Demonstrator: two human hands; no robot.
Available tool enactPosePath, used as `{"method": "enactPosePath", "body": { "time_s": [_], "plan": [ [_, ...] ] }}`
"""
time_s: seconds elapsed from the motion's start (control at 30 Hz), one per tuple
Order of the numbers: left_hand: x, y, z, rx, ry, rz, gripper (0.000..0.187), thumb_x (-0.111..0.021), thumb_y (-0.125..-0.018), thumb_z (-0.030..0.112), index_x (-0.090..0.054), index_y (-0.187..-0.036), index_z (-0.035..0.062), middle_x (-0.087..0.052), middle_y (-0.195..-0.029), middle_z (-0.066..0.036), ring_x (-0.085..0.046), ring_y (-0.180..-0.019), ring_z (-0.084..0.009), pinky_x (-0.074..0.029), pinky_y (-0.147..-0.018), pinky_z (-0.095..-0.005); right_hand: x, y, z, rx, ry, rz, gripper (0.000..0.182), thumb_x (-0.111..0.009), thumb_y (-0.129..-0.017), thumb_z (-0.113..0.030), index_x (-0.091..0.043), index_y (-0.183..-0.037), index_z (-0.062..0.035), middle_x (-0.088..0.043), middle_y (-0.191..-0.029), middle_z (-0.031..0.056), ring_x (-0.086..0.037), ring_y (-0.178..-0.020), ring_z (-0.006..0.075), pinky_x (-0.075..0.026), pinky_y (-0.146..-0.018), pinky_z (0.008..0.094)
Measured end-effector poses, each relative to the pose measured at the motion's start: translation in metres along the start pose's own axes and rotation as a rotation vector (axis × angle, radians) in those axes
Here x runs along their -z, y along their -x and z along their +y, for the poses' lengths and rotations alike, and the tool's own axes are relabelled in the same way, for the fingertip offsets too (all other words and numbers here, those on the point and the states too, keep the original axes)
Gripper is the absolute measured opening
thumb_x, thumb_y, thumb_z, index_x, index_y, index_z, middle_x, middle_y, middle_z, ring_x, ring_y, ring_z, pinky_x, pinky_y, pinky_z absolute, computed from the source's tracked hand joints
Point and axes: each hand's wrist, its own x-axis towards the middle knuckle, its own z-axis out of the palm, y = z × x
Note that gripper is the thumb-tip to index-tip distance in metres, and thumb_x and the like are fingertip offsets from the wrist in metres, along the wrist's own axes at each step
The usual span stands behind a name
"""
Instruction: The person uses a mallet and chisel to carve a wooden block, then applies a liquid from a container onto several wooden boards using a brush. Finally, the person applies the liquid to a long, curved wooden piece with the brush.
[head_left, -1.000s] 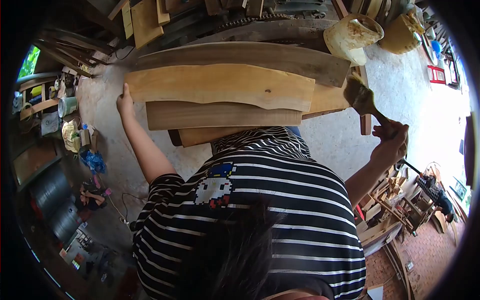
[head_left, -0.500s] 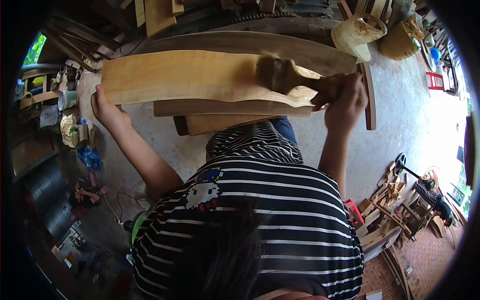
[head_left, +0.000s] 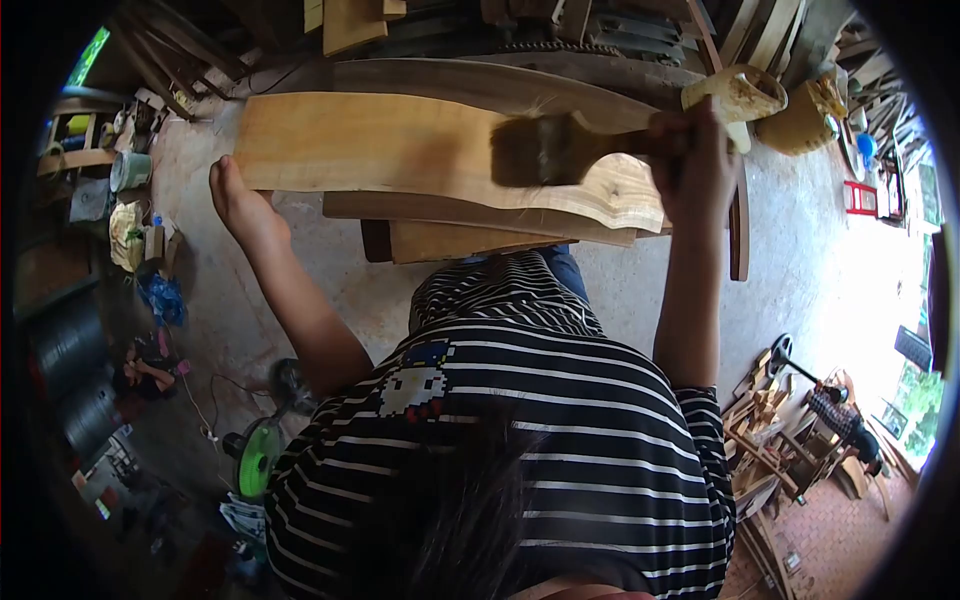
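My left hand [head_left: 243, 203] grips the left end of a long, pale wooden board [head_left: 340, 145], with the fingers hidden beneath it. In my right hand [head_left: 700, 170] is the handle of a wide brush [head_left: 545, 150], its dark bristles pointing left over the right half of the board. Whether the bristles touch the wood I cannot tell. The board's right end has a wavy front edge and darker grain. Under it lie a brown board [head_left: 480, 213] and a shorter light board [head_left: 440, 243] near my lap.
A stained tub [head_left: 735, 92] stands at the upper right beside a second yellowish container [head_left: 800, 118]. A green fan [head_left: 260, 457] is at the lower left. Wood scraps [head_left: 770, 430] lie at the lower right, near another person [head_left: 850, 420]. Another person [head_left: 148, 376] is at far left.
The brush has shifted slightly left relative to the board and looks raised, with my right hand higher. The view has shifted, and the board appears farther right.
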Motion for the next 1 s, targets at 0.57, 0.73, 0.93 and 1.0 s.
{"method": "enactPosePath", "body": {
  "time_s": [0.57, 0.73, 0.93, 1.0],
  "plan": [
    [0.010, 0.024, 0.016, -0.045, 0.099, -0.301, 0.022, -0.045, -0.096, 0.028, -0.050, -0.088, 0.0082, -0.053, -0.086, -0.002, -0.053, -0.076, -0.0120, -0.043, -0.066, -0.0292, -0.185, 0.021, -0.006, 0.071, -0.331, -0.614, 0.035, -0.043, -0.096, -0.031, -0.050, -0.087, 0.0022, -0.059, -0.067, 0.0167, -0.053, -0.036, 0.0238, -0.041, -0.028, 0.0326],
    [0.011, 0.020, 0.002, 0.031, 0.073, -0.185, 0.025, -0.047, -0.094, 0.031, -0.051, -0.094, 0.0064, -0.054, -0.087, -0.002, -0.051, -0.077, -0.0120, -0.040, -0.064, -0.0276, -0.135, 0.008, -0.005, 0.177, 0.048, -0.492, 0.034, -0.049, -0.094, -0.031, -0.055, -0.085, 0.0017, -0.062, -0.066, 0.0144, -0.055, -0.040, 0.0185, -0.038, -0.030, 0.0284],
    [0.016, 0.018, -0.016, 0.113, 0.023, -0.088, 0.032, -0.053, -0.093, 0.037, -0.055, -0.096, 0.0048, -0.050, -0.085, 0.001, -0.044, -0.078, -0.0076, -0.037, -0.066, -0.0235, -0.030, -0.042, -0.016, 0.097, 0.979, -0.332, 0.031, -0.054, -0.092, -0.028, -0.062, -0.078, -0.0018, -0.061, -0.061, 0.0066, -0.054, -0.043, 0.0108, -0.036, -0.032, 0.0255],
    [0.015, 0.025, -0.014, 0.166, 0.035, -0.082, 0.032, -0.053, -0.092, 0.037, -0.055, -0.096, 0.0049, -0.050, -0.086, 0.001, -0.044, -0.080, -0.0082, -0.038, -0.069, -0.0235, -0.040, -0.032, -0.006, 0.308, 1.131, -0.380, 0.039, -0.050, -0.093, -0.034, -0.061, -0.073, -0.0027, -0.055, -0.050, 0.0064, -0.047, -0.031, 0.0126, -0.034, -0.029, 0.0273]
  ]
}}
